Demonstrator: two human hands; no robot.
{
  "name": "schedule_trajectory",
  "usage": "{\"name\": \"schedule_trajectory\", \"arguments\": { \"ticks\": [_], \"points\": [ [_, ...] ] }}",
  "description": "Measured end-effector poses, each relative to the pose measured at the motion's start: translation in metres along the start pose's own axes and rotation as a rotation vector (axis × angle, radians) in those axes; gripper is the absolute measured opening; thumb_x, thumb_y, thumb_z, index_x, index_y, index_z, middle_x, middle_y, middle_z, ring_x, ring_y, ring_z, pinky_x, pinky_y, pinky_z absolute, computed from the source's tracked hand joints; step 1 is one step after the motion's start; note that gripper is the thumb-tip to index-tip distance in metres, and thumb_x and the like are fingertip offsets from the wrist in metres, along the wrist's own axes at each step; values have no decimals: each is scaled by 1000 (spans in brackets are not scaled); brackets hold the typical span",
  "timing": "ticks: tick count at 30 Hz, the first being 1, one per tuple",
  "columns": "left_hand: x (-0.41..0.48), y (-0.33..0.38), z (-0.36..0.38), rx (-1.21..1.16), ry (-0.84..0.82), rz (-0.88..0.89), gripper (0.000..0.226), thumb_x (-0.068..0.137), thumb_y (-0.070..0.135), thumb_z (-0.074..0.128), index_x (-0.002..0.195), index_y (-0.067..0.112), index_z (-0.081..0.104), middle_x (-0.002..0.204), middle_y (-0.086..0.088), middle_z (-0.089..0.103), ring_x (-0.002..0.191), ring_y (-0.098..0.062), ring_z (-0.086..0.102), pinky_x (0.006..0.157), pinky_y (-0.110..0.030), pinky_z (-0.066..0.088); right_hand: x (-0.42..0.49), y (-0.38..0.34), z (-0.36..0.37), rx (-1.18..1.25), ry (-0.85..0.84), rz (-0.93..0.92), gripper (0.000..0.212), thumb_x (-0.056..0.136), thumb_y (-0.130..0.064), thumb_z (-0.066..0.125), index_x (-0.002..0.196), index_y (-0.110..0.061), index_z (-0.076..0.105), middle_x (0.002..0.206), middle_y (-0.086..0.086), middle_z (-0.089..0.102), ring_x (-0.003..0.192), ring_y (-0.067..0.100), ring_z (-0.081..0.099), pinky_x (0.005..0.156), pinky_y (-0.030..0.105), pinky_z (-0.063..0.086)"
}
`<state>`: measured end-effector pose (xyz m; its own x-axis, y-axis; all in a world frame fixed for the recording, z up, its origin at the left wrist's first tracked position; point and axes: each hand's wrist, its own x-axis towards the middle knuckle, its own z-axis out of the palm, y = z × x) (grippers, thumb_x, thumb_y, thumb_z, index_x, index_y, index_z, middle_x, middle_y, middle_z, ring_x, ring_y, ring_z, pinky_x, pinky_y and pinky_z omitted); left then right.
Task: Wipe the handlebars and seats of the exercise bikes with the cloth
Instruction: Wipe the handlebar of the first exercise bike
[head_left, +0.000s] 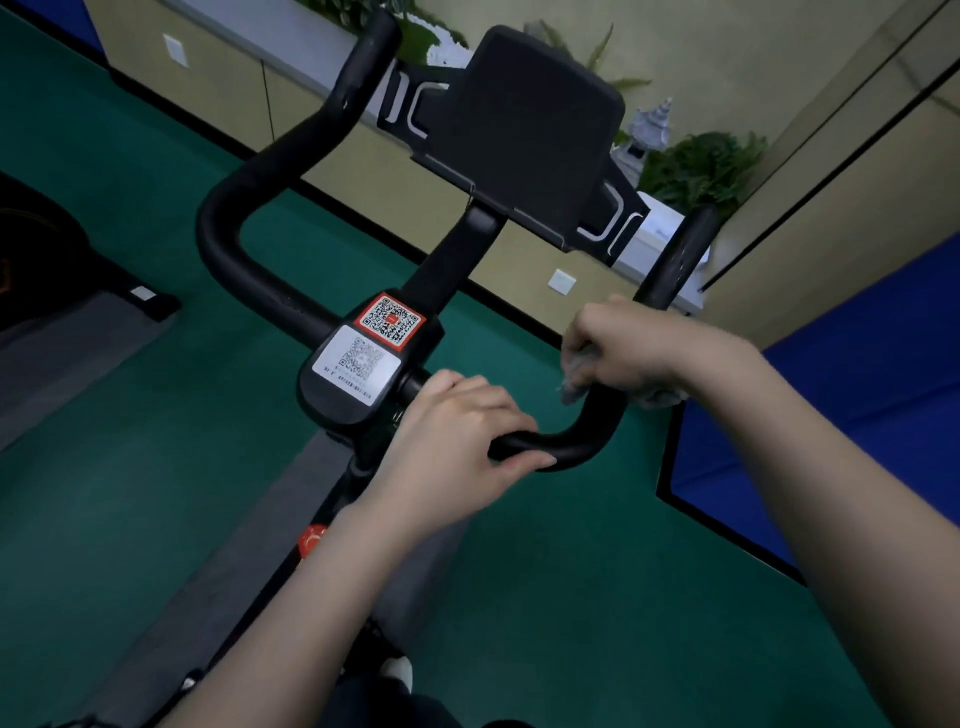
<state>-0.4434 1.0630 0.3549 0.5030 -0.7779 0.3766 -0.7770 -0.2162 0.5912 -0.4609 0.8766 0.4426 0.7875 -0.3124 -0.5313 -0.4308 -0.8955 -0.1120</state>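
Left hand (457, 431) grips the black handlebar (576, 439) near the stem (441, 270). Right hand (628, 345) clamps a grey cloth (572, 388) around its right bend.

One wide-angle camera on my head, facing forward and down, frame tilted, close above the handlebar (221, 228), green floor (130, 493) well below.

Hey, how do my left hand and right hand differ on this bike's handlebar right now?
The left hand grips the bare handlebar; the right hand grips it through a grey cloth. The left hand sits on the low bend near the stickered centre clamp; the right hand is farther out, where the bar rises. Both are curled round the bar's right half.
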Motion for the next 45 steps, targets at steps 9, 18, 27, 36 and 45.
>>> {"name": "schedule_trajectory", "arguments": {
  "ticks": [9,18,27,36,45],
  "points": [
    [2,-2,2,26,-17,4,30,79,52,61,85,26,74,78,12,66,76,-13,60,80,-27,32,-24,16,42,101,548,-151,10,89,-14,65,93,-10,74,97,0,69,97,21,53,86,28,42],
    [3,-4,3,40,-35,31,34,83,52,52,87,26,73,80,12,64,76,-14,59,82,-27,33,-37,3,121,643,1307,35,13,84,2,68,95,-3,71,95,0,65,95,20,59,87,14,43],
    [6,3,5,213,-65,67,45,89,55,47,100,19,72,86,5,66,83,-18,61,94,-38,41,-27,4,121,923,1397,96,17,89,3,61,101,-7,66,101,9,63,99,13,59,90,19,46],
    [19,20,29,277,-31,64,38,93,45,47,94,16,71,73,4,68,66,-17,63,86,-34,45,-24,-1,136,1340,1411,231,12,92,-5,60,102,-10,66,106,13,66,103,26,63,93,48,51],
    [17,14,38,245,88,116,35,92,46,54,95,17,73,68,5,66,56,-19,60,65,-33,49,-24,-7,148,1789,1252,354,12,94,-14,59,99,-5,64,99,16,68,93,24,64,93,50,51]
  ]
}}
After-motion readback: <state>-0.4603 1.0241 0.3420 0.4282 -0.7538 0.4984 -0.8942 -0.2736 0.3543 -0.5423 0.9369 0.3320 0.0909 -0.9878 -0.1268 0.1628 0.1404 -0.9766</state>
